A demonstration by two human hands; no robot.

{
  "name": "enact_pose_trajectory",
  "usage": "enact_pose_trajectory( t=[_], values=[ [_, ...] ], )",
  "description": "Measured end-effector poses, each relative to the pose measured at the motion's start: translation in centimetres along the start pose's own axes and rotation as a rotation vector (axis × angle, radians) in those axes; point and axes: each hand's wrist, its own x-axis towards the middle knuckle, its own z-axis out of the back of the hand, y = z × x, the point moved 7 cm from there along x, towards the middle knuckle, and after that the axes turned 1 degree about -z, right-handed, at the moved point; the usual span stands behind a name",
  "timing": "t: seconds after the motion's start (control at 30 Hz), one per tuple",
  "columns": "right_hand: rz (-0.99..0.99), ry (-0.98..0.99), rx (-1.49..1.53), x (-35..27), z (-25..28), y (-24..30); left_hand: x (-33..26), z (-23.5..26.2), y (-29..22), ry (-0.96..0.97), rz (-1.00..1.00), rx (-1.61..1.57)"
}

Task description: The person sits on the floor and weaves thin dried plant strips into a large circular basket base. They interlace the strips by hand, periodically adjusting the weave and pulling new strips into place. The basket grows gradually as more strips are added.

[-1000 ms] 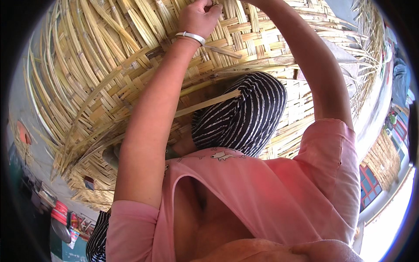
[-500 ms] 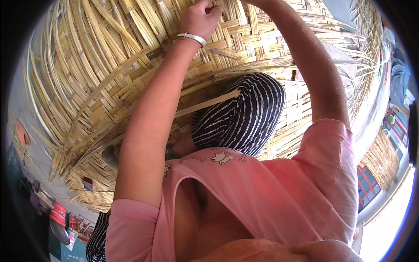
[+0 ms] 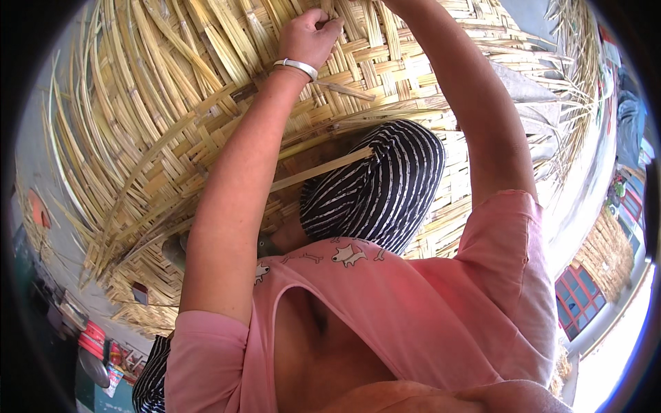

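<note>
On the woven mat [image 3: 389,72], well in from its frayed right edge, the left hand [image 3: 310,38] pinches a reed strip [image 3: 331,8]; the right hand [image 3: 394,3] (mostly beyond the view, so its grip cannot be told) is nearby. Loose strips [image 3: 138,76] fan toward the left edge. A striped knee [image 3: 406,165] fills the middle. Grey floor [image 3: 103,310] borders the mat; a red-framed window [image 3: 580,303] shows beyond.

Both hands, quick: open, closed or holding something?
Left hand: closed, apparently pinching a pale strip.
Right hand: mostly cut off by the picture's top edge; cannot be told.
</note>
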Motion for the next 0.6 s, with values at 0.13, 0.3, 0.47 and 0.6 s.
enact_pose_trajectory(
  t=[0.13, 0.3, 0.47, 0.6],
  values=[
    [0.064, 0.036, -0.308, 3.5, -1.4, -1.1, 0.0, -0.3, 0.3, 0.005, 0.004, -0.054],
    [0.142, 0.012, -0.317, 5.6, -2.9, -1.6, 0.4, -0.4, 0.6, -0.079, -0.11, 0.075],
    [0.057, 0.314, 0.32, 5.2, -3.3, -4.0, 0.6, -0.3, 1.0, -0.115, -0.194, 0.162],
    [0.074, 0.316, 0.862, -0.9, -0.3, -1.5, 0.3, -0.3, 0.3, -0.103, -0.149, 0.232]
  ],
)
